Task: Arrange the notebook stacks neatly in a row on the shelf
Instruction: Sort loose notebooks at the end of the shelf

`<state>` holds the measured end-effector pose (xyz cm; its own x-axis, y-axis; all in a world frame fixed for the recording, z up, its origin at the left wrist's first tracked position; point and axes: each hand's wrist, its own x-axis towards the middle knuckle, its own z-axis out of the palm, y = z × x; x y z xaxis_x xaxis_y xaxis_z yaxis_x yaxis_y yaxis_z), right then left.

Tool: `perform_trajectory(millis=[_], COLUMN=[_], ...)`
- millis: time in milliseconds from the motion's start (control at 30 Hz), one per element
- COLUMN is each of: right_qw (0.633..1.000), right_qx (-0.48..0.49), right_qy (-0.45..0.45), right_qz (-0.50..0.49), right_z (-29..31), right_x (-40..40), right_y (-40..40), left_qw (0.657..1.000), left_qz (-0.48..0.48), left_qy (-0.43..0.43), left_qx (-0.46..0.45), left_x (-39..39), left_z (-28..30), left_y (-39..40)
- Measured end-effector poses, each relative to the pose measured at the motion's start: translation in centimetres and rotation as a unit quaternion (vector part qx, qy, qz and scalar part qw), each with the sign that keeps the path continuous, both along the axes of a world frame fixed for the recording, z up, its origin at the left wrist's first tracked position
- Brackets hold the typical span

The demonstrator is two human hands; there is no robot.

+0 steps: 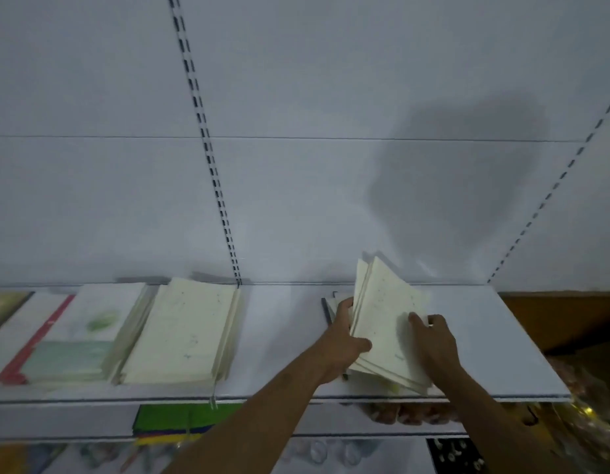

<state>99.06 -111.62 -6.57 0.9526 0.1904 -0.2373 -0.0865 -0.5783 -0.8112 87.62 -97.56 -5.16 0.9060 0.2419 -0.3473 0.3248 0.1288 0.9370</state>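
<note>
A stack of cream notebooks [385, 319] is tilted up off the white shelf [283, 330] at the right of centre. My left hand [341, 340] grips its left edge, thumb on the cover. My right hand [431, 340] rests on the cover's right side, fingers spread over the top. Dark-edged notebooks [328, 307] lie partly hidden behind the tilted stack. To the left lies a flat cream notebook stack [184, 333], then a stack with a green and white cover [81, 336], then a red-spined stack [23, 343].
The shelf's back panel [296, 165] has slotted upright rails. A bare stretch of shelf lies between the cream stacks and at the far right. Below the front edge, a lower shelf holds green and blue items [167, 419]. A brown surface [563, 319] stands at right.
</note>
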Motion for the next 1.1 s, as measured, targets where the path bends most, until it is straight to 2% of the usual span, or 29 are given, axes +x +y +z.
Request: perform_trajectory(millis=[100, 267, 500, 600, 833, 967, 1100], right_qw=[0.996, 0.972, 0.944, 0.947, 0.959, 0.962, 0.959], right_qx=[0.046, 0.080, 0.067, 0.052, 0.026, 0.007, -0.031], right_qy=[0.013, -0.032, -0.071, -0.054, -0.036, -0.032, -0.031], right_qz=[0.080, 0.218, 0.317, 0.312, 0.280, 0.271, 0.280], right_z=[0.4, 0.4, 1.6, 1.5, 0.8, 0.2, -0.6], right_x=[-1.4, -7.2, -15.4, -18.2, -22.0, -23.1, -23.6], right_y=[5.3, 13.6, 21.2, 23.2, 26.0, 27.1, 28.0], left_qw=[0.998, 0.986, 0.975, 0.974, 0.956, 0.926, 0.907], left_qz=[0.051, 0.158, 0.215, 0.213, 0.201, 0.178, 0.160], left_qy=[-0.023, 0.011, 0.049, 0.068, 0.110, 0.123, 0.134], left_qx=[-0.016, -0.060, 0.012, 0.032, 0.181, 0.309, 0.367], left_x=[-3.6, -11.8, -21.2, -23.6, -26.0, -26.3, -26.2], left_z=[1.1, 2.4, 2.5, 2.2, 0.4, -0.6, -1.2], left_y=[2.9, 7.4, 13.6, 16.2, 20.8, 22.8, 23.8])
